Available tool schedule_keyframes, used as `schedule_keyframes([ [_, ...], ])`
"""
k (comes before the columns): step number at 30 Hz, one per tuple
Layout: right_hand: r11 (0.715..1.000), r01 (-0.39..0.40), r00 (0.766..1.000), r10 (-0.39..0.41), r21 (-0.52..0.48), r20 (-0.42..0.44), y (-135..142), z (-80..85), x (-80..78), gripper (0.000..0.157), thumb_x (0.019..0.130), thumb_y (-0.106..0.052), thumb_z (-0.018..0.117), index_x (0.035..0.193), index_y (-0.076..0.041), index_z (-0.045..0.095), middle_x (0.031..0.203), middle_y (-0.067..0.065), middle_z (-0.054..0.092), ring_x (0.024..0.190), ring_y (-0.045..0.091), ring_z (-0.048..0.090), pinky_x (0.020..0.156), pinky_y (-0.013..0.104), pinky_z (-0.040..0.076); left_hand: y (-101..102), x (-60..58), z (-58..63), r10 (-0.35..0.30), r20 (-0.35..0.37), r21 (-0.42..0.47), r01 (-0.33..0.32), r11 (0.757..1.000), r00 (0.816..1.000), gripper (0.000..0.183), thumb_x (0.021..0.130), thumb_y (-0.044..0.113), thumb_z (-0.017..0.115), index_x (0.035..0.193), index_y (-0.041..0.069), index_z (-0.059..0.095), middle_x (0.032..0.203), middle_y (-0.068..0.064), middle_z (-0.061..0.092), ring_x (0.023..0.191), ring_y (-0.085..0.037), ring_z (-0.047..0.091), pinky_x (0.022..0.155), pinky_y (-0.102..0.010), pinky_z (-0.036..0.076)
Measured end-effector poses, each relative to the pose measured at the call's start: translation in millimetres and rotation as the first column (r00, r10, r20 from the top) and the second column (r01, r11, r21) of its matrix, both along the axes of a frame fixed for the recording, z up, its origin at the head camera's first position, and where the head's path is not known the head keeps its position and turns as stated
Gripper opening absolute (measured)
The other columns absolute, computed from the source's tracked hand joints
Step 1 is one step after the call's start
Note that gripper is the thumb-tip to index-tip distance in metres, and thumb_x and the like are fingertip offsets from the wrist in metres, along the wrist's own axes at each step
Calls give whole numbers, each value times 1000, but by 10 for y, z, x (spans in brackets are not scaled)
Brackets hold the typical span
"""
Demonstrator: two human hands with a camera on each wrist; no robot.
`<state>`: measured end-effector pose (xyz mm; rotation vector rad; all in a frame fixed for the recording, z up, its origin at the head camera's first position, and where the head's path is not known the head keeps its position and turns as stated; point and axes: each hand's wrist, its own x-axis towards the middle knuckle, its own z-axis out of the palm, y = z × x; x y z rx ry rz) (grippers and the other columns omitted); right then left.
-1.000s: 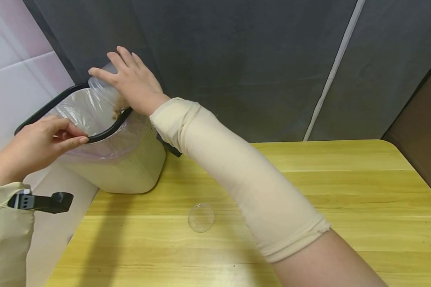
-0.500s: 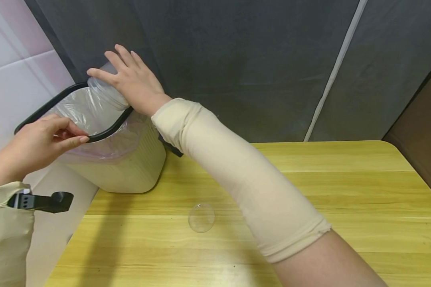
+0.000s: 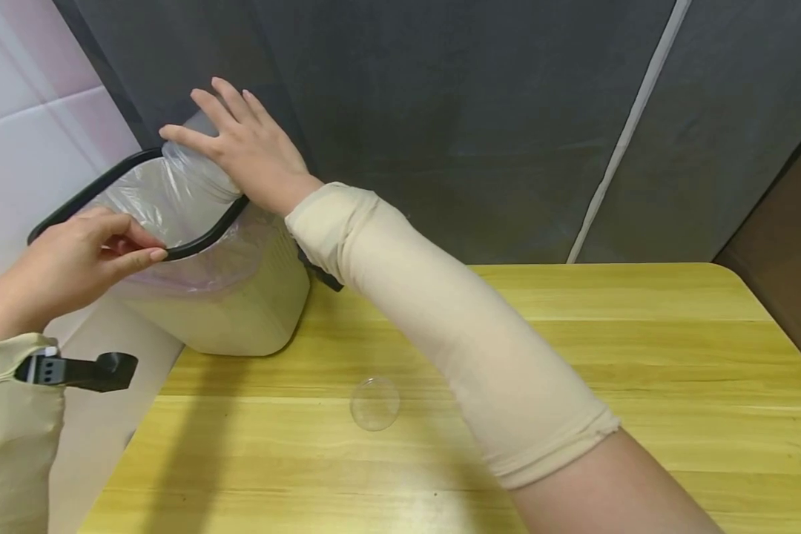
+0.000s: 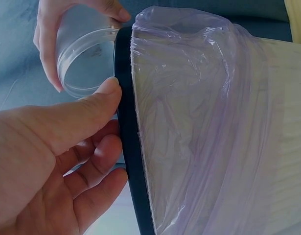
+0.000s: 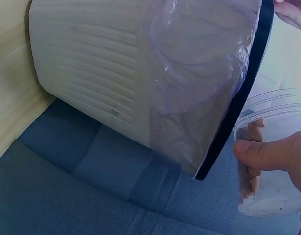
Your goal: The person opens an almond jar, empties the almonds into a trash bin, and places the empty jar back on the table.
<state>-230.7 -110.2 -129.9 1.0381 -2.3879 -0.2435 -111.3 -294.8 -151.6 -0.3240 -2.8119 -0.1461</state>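
Note:
My left hand (image 3: 83,256) pinches the black rim (image 3: 60,211) of a cream trash bin (image 3: 240,319) lined with a thin, clear purplish bag (image 4: 199,88). Tipped over the far side of the bin, a clear plastic jar (image 3: 200,174) is in my right hand (image 3: 254,152). The left wrist view looks into the jar's mouth, where a few dark specks cling inside. Thumb on one side, the right hand (image 5: 280,154) grips the jar (image 5: 272,196) in its own wrist view. Brownish shapes show through the wall; I cannot tell whether they are contents or fingers.
A clear round lid (image 3: 374,404) lies on the wooden table (image 3: 574,445). Behind the table hangs a dark grey cloth (image 3: 440,133), and a white tiled wall (image 3: 20,148) stands to the left of the bin.
Brown bits at the jar's mouth a second ago no longer show in the head view. Both hands stay nearly in place, with the jar still tilted over the bin.

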Motion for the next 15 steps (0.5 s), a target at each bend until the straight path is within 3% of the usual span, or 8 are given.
schedule_keyframes([
  [9, 1000, -12, 1000, 13, 24, -27, -6, 1, 23, 64, 100, -7, 33, 145, -42, 4, 152, 6, 3, 138, 28, -4, 109, 38, 0, 10, -1, 0, 12, 29, 5, -12, 1000, 1000, 5, 81, 8, 70, 80, 6, 66, 79, -8, 56, 76, -14, 45, 62, -19, 33],
  [11, 1000, -13, 1000, 14, 27, -27, -1, 0, 24, 62, 100, -18, 38, 145, -41, 3, 152, 7, 3, 138, 28, -4, 109, 38, 0, 12, 0, -4, 14, 30, 4, -14, 1000, 999, 5, 81, 8, 70, 81, 6, 66, 80, -8, 55, 77, -18, 45, 62, -21, 33],
  [15, 999, -13, 999, 14, 33, -30, 15, -4, 15, 63, 99, -20, 40, 146, -41, 3, 152, 7, 2, 137, 29, -4, 109, 38, 0, 11, 2, -8, 16, 24, 4, -16, 1000, 1000, 5, 80, 8, 70, 80, 7, 66, 80, -8, 55, 76, -18, 45, 62, -22, 33],
])
